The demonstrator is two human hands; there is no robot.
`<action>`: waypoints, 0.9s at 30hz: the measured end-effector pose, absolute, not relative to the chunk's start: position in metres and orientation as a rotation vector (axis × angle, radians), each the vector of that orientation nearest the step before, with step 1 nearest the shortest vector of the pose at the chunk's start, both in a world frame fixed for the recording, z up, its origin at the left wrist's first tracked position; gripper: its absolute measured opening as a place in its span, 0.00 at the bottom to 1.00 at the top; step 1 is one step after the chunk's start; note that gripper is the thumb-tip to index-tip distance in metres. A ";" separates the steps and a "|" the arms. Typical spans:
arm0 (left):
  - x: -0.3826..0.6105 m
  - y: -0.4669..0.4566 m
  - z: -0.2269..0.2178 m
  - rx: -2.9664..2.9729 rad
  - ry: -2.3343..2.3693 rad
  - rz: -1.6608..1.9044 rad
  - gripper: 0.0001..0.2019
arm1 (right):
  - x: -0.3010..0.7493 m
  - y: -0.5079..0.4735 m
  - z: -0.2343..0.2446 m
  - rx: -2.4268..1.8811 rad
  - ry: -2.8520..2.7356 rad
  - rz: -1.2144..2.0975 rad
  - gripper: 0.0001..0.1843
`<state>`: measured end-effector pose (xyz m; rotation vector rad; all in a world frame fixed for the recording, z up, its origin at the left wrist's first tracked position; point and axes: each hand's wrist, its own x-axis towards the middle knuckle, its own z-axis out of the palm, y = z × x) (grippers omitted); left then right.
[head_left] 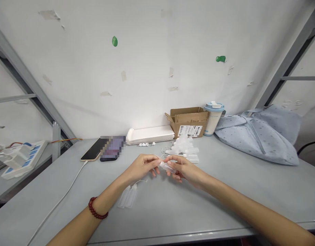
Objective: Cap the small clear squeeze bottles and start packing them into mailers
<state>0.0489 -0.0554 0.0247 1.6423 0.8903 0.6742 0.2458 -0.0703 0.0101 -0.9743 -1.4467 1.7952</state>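
Observation:
Over the middle of the table, a small translucent plastic bottle (pixel 168 167) is held between my two hands. My left hand (pixel 147 164) pinches at its white neck end with thumb and forefinger; the fingertips hide whether a cap sits there. The fingers of my right hand (pixel 181 168) are closed round the bottle's body. Just behind my right hand lies a pile of similar bottles (pixel 184 146), with thin white strings or tubes at their ends. Two more bottles (pixel 128 197) lie side by side below my left wrist. Several small white caps (pixel 144 144) rest farther back.
At the back are a stack of white envelopes (pixel 151 134), an open cardboard box (pixel 189 121) and a lidded cup (pixel 213 119). A blue cloth bag (pixel 260 136) lies right. Two phones (pixel 94 149), a charging cable (pixel 62 198) and a power strip (pixel 25 160) are left.

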 end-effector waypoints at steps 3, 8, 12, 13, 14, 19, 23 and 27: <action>0.049 -0.054 0.021 1.638 0.969 0.643 0.22 | 0.245 -0.070 0.010 -0.986 -1.471 1.766 0.19; 0.049 -0.058 0.027 1.691 0.973 0.561 0.20 | 0.245 -0.069 0.008 -1.026 -1.472 1.753 0.20; 0.049 -0.061 0.033 1.698 0.926 0.532 0.15 | 0.244 -0.071 0.011 -1.061 -1.446 1.766 0.17; 0.049 -0.062 0.034 1.696 0.915 0.541 0.15 | 0.244 -0.072 0.013 -1.072 -1.439 1.766 0.17; 0.049 -0.062 0.034 1.694 0.907 0.552 0.15 | 0.244 -0.073 0.014 -1.076 -1.436 1.767 0.16; 0.053 -0.063 0.030 1.708 0.952 0.539 0.17 | 0.243 -0.074 0.017 -1.052 -1.457 1.766 0.16; 0.053 -0.063 0.027 1.723 0.973 0.562 0.18 | 0.243 -0.072 0.014 -1.087 -1.556 1.676 0.20; 0.051 -0.060 0.024 1.673 1.032 0.644 0.19 | 0.242 -0.069 0.007 -1.163 -1.717 1.325 0.23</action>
